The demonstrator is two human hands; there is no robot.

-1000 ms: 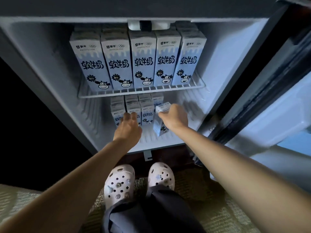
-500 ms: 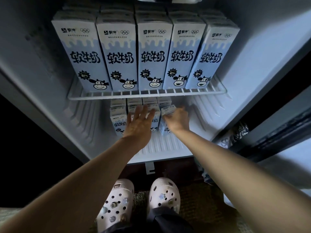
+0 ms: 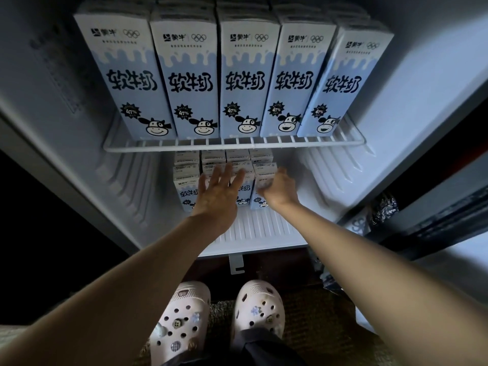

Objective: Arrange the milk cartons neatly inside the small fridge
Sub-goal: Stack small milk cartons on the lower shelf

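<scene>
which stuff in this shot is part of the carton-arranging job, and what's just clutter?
Job:
- five front cartons on the wire shelf
- small cartons on the fridge floor
- end carton gripped by the right hand
- left hand, open against the row

Clutter:
- foil packets in the door
- white clogs
- rug

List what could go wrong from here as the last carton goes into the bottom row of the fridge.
1. The right hand grips the rightmost carton near its top; a push there could tip it rather than slide it.
2. The left hand rests flat, fingers spread, against the lower front cartons; pressing harder might skew the rows behind.
3. The wire shelf sits low over both hands; lifting a wrist could jolt it and the five upper cartons.
</scene>
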